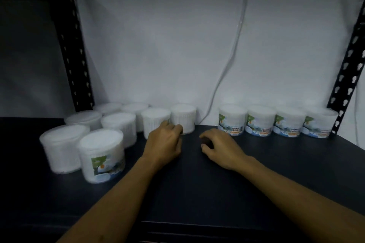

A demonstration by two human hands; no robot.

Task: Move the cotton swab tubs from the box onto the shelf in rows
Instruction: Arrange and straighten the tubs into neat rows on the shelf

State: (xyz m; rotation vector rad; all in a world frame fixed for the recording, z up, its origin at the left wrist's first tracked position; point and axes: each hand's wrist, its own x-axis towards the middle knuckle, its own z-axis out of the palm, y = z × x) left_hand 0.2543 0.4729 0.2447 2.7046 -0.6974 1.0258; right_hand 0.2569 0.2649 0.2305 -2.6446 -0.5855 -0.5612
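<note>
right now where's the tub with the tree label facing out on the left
In the head view, that tub stands nearest the shelf's front edge, left of the left hand, right of an unlabelled tub.

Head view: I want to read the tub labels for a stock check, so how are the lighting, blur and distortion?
Head view: dim overall, dark shelf swallowing detail; the left tubs are soft and washed out, the right row's labels only partly legible; the shelf posts lean from wide-angle distortion; both hands slightly blurred.
</note>
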